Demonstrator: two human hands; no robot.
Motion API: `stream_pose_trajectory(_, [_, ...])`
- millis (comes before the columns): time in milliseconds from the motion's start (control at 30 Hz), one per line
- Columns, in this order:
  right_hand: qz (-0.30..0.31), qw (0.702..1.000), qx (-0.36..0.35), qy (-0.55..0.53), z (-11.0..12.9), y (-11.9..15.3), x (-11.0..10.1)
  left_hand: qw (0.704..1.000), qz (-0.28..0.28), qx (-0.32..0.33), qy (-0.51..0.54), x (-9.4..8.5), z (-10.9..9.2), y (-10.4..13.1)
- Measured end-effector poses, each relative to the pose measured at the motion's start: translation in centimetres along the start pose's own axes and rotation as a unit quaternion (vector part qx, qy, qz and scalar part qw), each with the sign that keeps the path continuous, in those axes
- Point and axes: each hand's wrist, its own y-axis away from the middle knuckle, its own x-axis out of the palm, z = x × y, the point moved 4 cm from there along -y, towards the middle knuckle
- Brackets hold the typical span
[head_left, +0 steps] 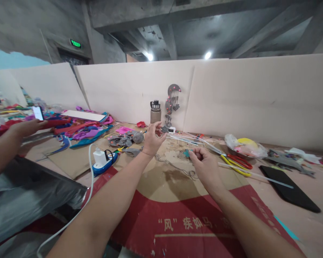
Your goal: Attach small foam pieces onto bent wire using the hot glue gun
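My left hand [153, 139] is raised over the cardboard, its thumb and fingers pinching a small grey felt-like piece [165, 129]. Lower and to the right, my right hand [206, 168] pinches a small teal piece [187, 153] just above the board. A thin grey cord [174, 165] lies loosely curved between the two hands on the cardboard sheet [161, 186]. Pins or wires [181, 143] stick up behind my right fingertips. Grey felt pieces with pink dots [122, 139] are heaped left of my left hand. A grey moon-shaped hanging ornament [174, 89] is against the white partition.
Scissors with red and yellow handles [237, 164], a pale stick [269, 180] and a black phone [289, 188] lie at right, near a bowl with a plastic bag [244, 148]. A blue power strip [104, 165], bottle [155, 114] and another person's arm [13, 138] are leftward.
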Motion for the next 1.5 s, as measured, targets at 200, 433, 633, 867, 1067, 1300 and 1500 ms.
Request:
stream_pose_trajectory(200, [0.001,1.0,0.001,-0.003,-0.3,0.0,0.1,1.0,0.009,0.012,-0.013,-0.1,0.4,-0.1])
stream_pose_trajectory(433, [0.01,1.0,0.008,-0.003,-0.5,0.0,0.2,0.997,0.025,0.038,-0.056,-0.2,0.9,-0.2])
stream_pose_trajectory(633, [0.011,1.0,0.011,-0.009,-0.3,0.1,0.2,0.986,0.049,0.072,-0.144,-0.2,1.6,-0.3])
stream_pose_trajectory(867, [0.014,1.0,0.01,-0.013,-0.2,0.1,0.2,0.919,0.091,0.104,-0.37,0.1,2.6,-0.4])
stream_pose_trajectory(1067, [0.015,0.999,0.018,-0.031,-0.3,0.0,0.2,0.833,0.182,-0.022,-0.521,-0.1,4.4,-0.3])
stream_pose_trajectory(1300, [0.019,0.999,0.022,-0.04,-0.3,-0.2,0.2,0.928,0.192,-0.016,-0.318,2.2,1.0,0.5])
stream_pose_trajectory(1500, [0.01,0.999,0.021,-0.035,-0.1,-0.3,0.1,0.919,0.363,-0.118,-0.1,5.1,-0.9,3.0])
